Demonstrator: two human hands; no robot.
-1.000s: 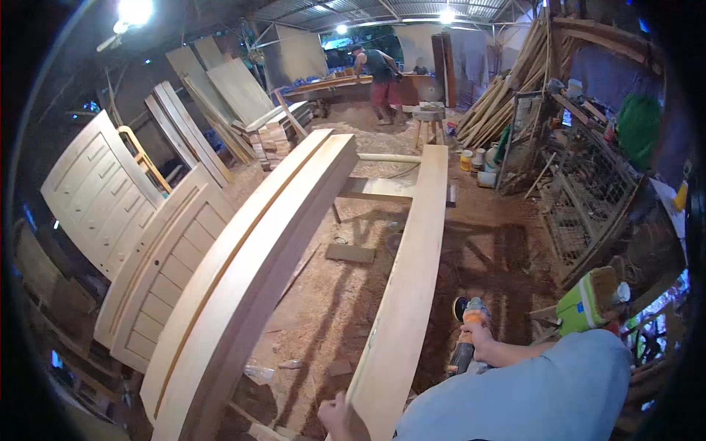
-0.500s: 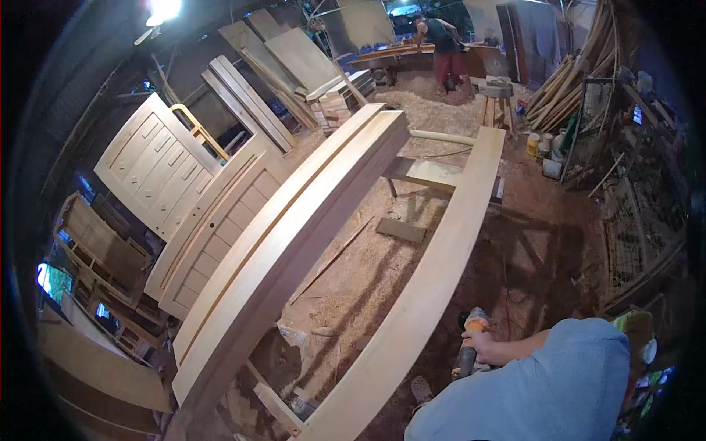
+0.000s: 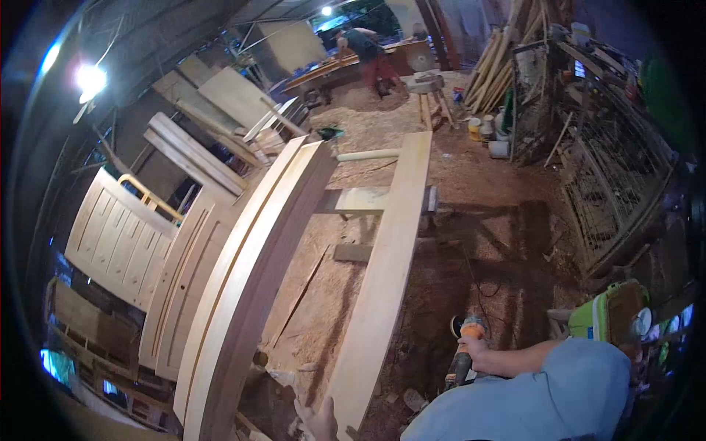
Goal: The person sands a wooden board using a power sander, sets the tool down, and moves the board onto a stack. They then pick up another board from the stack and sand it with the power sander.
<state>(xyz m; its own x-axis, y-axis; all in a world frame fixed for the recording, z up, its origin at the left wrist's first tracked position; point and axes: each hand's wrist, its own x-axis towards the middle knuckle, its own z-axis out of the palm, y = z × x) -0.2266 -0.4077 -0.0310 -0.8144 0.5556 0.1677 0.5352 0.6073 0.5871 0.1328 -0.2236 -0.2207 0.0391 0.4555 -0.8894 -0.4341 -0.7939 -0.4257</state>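
My right hand is wrapped round an orange-and-black angle grinder, with a round disc at its head. It holds the tool low on the right, beside a long pale board. At the bottom edge my left hand shows with fingers apart and nothing in it. It is at the near end of that board, overlapping its left edge in this view. Left of it lie thick planed timbers, stacked side by side.
Panelled wooden doors lean at the left. A trestle crosspiece supports the board. Behind, a person bends over a bench. At the right are a wire-mesh frame and a green container. A cord lies on the sawdust-strewn floor.
My view has swung to the right, so the boards appear further left. My left hand has come into view at the bottom. The grinder stays in my right hand.
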